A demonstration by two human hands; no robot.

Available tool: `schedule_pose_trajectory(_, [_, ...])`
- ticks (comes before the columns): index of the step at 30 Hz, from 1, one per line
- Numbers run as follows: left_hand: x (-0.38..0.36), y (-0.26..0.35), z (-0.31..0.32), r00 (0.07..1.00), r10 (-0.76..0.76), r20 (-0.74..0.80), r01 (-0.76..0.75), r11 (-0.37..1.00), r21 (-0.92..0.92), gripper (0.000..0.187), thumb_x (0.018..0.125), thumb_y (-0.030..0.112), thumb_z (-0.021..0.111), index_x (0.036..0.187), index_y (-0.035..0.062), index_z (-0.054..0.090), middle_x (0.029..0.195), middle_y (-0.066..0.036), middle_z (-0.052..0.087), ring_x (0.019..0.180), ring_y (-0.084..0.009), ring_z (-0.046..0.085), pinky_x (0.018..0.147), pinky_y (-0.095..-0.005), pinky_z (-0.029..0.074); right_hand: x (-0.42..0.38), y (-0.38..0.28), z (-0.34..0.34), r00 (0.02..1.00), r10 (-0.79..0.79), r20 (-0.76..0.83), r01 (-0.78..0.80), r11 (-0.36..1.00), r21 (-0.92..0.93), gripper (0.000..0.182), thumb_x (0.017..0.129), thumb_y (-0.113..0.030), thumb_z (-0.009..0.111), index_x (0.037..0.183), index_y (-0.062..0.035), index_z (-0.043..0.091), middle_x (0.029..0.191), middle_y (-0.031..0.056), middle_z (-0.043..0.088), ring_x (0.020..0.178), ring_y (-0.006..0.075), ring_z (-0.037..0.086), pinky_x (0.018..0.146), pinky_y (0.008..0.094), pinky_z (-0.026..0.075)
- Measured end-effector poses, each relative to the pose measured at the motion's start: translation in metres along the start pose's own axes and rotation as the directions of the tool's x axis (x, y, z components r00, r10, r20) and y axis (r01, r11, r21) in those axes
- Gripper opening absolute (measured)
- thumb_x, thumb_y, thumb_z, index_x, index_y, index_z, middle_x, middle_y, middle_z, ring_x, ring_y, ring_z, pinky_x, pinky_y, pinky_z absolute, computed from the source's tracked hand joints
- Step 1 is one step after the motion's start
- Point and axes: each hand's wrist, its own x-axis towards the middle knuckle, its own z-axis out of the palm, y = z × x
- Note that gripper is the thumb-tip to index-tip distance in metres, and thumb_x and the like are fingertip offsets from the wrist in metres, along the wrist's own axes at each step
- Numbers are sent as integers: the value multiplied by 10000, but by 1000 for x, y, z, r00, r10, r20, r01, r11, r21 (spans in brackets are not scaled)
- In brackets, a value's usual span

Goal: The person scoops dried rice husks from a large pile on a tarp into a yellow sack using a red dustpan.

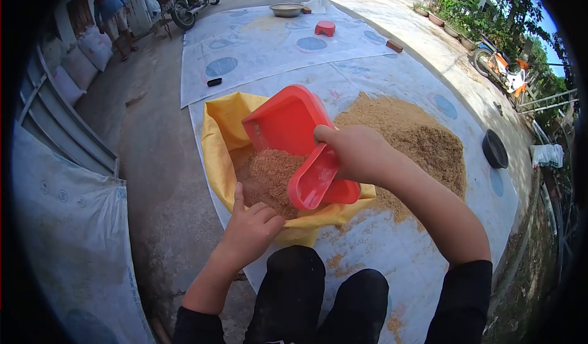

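My right hand (361,154) grips the handle of a red dustpan (288,120), which is tilted over the mouth of a yellow sack (215,142). Brown husk-like material (272,175) lies inside the sack, below the dustpan's edge. At the sack's near left rim, my left hand (252,226) has its fingers curled over the yellow edge, with the index finger pointing up. To the right of the sack, a broad pile of the same brown material (416,142) is spread on a pale sheet (367,264).
Farther back on the sheet are a red stool (325,28), a metal basin (286,9) and a brick (394,46). A black basin (495,149) sits at the right edge. A person (113,13) stands by white sacks (79,68) at the far left. Motorbikes (184,4) are parked behind.
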Motion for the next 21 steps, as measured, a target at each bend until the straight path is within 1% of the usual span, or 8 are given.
schedule_pose_trajectory(2, [1,1,5,1000,-3,-14,3,1000,4,64,732,125,629,792,127,605,748,17,573,787,-151,593,1025,-639,192,-3,-2,5,996,-73,-56,66,991,-113,322,731,-127,635,1007,-102,470,727,117,613,689,324,627,577,429,479])
schedule_pose_trajectory(6, [5,5,6,1000,-20,-12,21,999,31,41,721,135,629,740,113,600,737,7,571,796,-158,587,1043,-619,156,-14,-6,9,977,-187,-102,159,959,-236,182,794,-126,541,956,-100,464,744,132,599,659,304,637,498,394,494])
schedule_pose_trajectory(9, [9,10,4,999,-39,-22,39,999,8,84,690,112,663,760,107,616,743,-3,576,789,-174,584,1052,-599,167,-26,-4,17,971,-217,-97,176,931,-320,187,789,-151,547,947,-100,462,806,170,598,663,305,643,473,372,496])
schedule_pose_trajectory(13, [14,19,3,995,-102,-14,102,995,9,126,657,93,698,763,100,629,744,-15,579,793,-192,580,1060,-579,173,-48,13,37,956,-252,-150,193,926,-324,181,781,-159,542,932,-103,460,909,248,593,687,294,650,466,347,504])
schedule_pose_trajectory(15, [15,22,5,997,-79,6,79,996,-27,128,664,103,697,773,92,631,751,-28,578,802,-212,579,1065,-565,172,-61,29,55,829,-419,-371,276,882,-381,173,777,-161,531,919,-103,452,1024,310,564,728,280,655,497,337,519])
schedule_pose_trajectory(16, [16,25,4,993,-121,3,121,993,-9,122,673,108,692,776,83,630,755,-41,579,803,-227,577,1067,-557,174,-71,34,59,829,-429,-359,284,876,-391,172,775,-164,524,916,-104,446,1097,347,527,758,272,656,508,333,524])
schedule_pose_trajectory(20, [20,36,13,990,-141,-15,141,990,-12,114,702,115,675,784,55,624,761,-83,578,804,-272,572,1075,-541,165,-106,50,71,851,-378,-365,241,898,-368,149,784,-161,511,903,-102,443,1106,342,524,758,280,655,512,332,526])
schedule_pose_trajectory(21, [21,41,14,985,-175,11,175,984,29,101,712,114,668,784,57,627,762,-76,583,808,-263,574,1068,-564,159,-114,57,74,816,-372,-441,243,915,-322,161,774,-155,522,912,-103,455,1122,317,531,748,280,653,510,329,523])
